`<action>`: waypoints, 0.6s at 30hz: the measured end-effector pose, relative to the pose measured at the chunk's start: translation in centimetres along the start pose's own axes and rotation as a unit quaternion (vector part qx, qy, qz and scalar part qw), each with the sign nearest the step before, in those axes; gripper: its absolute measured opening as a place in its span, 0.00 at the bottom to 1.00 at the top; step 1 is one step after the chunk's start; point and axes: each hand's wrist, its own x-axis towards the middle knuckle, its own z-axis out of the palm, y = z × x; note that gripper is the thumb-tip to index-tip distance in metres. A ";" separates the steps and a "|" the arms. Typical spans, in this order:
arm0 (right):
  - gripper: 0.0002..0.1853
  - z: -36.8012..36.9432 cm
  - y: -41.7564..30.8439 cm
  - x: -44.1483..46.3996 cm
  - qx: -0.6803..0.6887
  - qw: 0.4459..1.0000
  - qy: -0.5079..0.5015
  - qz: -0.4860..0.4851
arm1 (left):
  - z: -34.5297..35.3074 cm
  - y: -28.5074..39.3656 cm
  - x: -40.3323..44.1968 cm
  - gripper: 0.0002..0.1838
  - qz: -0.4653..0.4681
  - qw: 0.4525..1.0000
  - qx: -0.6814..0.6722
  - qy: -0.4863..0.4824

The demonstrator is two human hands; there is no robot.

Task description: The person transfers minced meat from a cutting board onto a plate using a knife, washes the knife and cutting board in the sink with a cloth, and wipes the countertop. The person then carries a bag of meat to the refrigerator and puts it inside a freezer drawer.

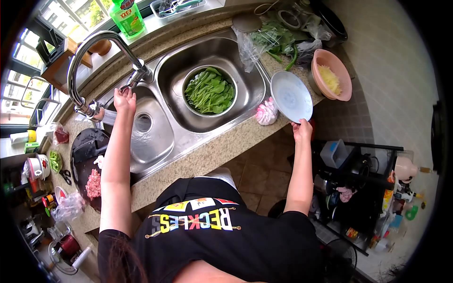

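Note:
My left hand (125, 100) is raised over the smaller left basin (155, 150), with its fingers closed at the lever of the chrome faucet (71, 75). Water runs from the spout into that basin. My right hand (302, 130) grips the near rim of a pale blue-white plate (291, 96), tilted at the counter's edge to the right of the sink. In the larger basin (172, 61) stands a metal bowl (186, 100) of leafy greens (210, 89). A pink and white mesh scrubber (267, 112) lies just left of the plate.
A pink bowl (345, 78) of pale yellow shreds stands right of the plate. Behind it lie more greens (278, 37) and plastic bags. On the left, a dark board (84, 141) carries minced meat (93, 184). A green detergent bottle (127, 20) stands on the sill.

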 end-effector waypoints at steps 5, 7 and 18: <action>0.10 -0.6 2.0 2.3 0.064 0.997 0.043 -0.007 | -1.2 0.2 -0.8 0.27 -0.031 0.999 0.005 0.002; 0.10 -0.7 2.9 3.5 0.087 0.995 0.051 -0.002 | -3.0 0.2 -0.5 0.26 -0.062 0.998 -0.022 0.010; 0.17 -1.8 5.4 9.9 0.099 0.995 0.002 -0.021 | -16.4 -3.0 9.1 0.17 -0.068 0.984 -0.126 0.105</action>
